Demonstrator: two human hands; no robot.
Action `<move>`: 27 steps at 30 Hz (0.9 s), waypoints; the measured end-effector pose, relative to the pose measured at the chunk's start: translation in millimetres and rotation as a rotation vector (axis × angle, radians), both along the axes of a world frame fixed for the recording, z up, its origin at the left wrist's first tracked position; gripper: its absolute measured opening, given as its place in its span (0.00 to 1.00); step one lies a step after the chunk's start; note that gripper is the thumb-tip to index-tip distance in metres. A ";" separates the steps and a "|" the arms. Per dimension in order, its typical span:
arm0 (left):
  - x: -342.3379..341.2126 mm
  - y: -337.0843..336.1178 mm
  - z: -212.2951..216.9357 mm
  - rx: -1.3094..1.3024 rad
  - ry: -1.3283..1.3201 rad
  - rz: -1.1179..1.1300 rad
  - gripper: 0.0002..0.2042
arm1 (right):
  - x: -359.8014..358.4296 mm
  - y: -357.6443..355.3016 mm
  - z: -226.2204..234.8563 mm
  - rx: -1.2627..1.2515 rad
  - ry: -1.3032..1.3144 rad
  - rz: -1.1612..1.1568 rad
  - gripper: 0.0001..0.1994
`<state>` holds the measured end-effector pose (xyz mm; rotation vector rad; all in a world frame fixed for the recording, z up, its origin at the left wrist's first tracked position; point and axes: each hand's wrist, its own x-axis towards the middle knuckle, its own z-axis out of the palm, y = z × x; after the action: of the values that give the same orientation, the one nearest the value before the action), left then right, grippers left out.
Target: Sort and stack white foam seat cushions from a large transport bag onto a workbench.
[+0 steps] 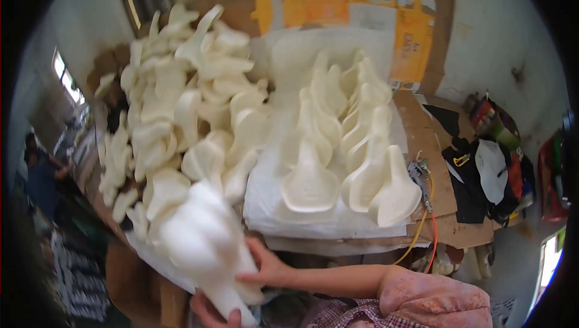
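A white saddle-shaped foam piece point(199, 228), smeared by motion, is held between my hands at the table's near edge; it may be more than one piece stacked. My left hand point(214, 314) grips its narrow lower end, fingers closed. Its right side is gripped by my right hand point(265, 263), thumb on top and fingers partly hidden. Just beyond it rises a heap of cream saddle-shaped foam pieces point(199, 111). On a white sheet point(271, 207) to the right, more of these pieces point(310, 186) stand nested in two rows, narrow ends pointing away.
Right of the rows lies a metal air gun point(417, 174) with orange and yellow hoses. Dark cloth and a white cap point(491, 171) sit at the far right. Cardboard with yellow packaging point(413, 50) lines the back. Another person point(45, 177) is at the far left.
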<state>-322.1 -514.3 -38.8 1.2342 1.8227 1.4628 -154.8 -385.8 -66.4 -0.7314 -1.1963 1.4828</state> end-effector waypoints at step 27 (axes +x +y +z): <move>178.9 335.9 35.5 -0.284 -0.581 -0.487 0.17 | 346.6 315.9 54.2 -0.188 0.259 -0.714 0.18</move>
<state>-143.1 -178.4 -3.3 0.8987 1.1832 1.0876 191.8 -69.9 -12.3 -0.9367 -0.5119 1.0434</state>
